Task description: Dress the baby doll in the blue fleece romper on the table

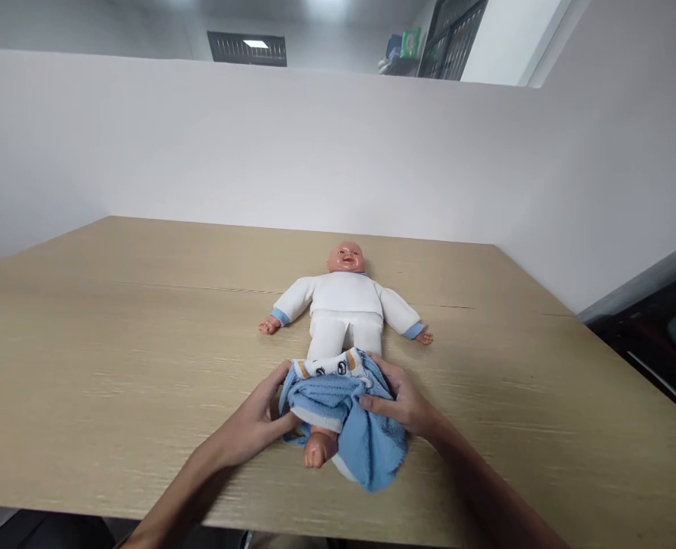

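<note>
Currently your left hand (254, 427) and right hand (406, 400) each pinch the bunched blue garment (366, 442) over the doll's (346, 301) legs, near the bench's (114, 343) front edge. One foot shows; the cloth hides the other.

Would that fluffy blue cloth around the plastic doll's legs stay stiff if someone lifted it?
Probably floppy: the blue terry cloth sags in soft folds between the left hand and right hand. Likely light, being thin fabric, and its fuzzy pile should grip rather than slip.
</note>
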Demonstrator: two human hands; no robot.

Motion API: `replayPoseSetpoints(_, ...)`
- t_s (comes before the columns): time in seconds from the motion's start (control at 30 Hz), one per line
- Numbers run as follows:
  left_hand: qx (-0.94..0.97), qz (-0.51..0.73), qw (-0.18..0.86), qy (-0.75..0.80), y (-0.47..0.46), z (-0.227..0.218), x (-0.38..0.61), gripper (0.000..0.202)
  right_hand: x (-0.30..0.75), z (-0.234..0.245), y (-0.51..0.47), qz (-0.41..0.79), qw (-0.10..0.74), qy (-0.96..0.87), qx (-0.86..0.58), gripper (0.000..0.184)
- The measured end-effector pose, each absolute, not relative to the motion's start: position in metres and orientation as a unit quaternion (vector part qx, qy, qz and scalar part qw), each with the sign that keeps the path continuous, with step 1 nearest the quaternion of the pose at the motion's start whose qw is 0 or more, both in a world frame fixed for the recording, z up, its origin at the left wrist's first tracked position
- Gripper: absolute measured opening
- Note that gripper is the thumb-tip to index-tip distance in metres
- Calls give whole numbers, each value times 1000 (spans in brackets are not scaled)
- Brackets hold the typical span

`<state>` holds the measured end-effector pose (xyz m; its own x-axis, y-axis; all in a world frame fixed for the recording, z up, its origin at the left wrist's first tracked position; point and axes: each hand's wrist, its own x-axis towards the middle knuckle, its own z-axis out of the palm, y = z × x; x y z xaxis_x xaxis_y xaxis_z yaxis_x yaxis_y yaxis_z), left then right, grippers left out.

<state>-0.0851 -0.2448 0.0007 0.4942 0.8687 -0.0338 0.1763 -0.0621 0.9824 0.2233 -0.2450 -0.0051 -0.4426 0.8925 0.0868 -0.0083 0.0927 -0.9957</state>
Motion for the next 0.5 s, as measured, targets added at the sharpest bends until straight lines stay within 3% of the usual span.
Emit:
replayPoseSetpoints(0.13,698,263,553,371,-236,15,-97,69,219,-12,-249,618,426,-566,-341,40)
replayPoseSetpoints(0.33,793,259,399,381,-201,50,-87,50,214,-8,-250,633,442,-541,-334,43)
replayPoseSetpoints(0.5,866,179,359,299,-173,90,-44,42,214,-7,-251,618,440,-548,-353,45)
